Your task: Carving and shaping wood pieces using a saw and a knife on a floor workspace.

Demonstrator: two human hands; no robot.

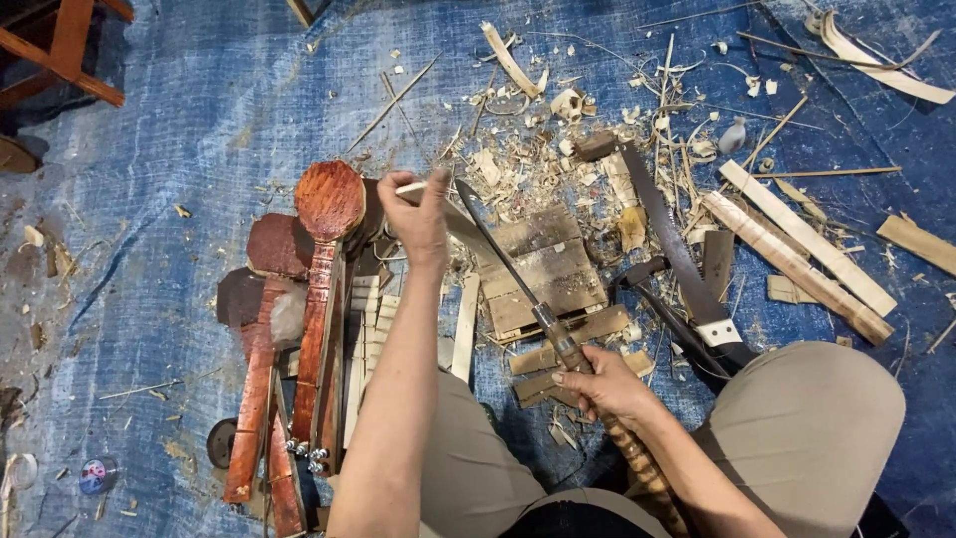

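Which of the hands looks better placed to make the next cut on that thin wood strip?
The right hand, probably: it grips the handle of the long knife, whose blade reaches the thin wood strip pinched by the left hand.

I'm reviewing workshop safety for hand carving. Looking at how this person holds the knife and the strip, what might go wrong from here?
The long knife in the right hand has its blade running up to the left hand, which pinches a thin pale strip; a slip might cut those fingers. A second blade lies bare beside the knee. Shavings may hide sharp offcuts.
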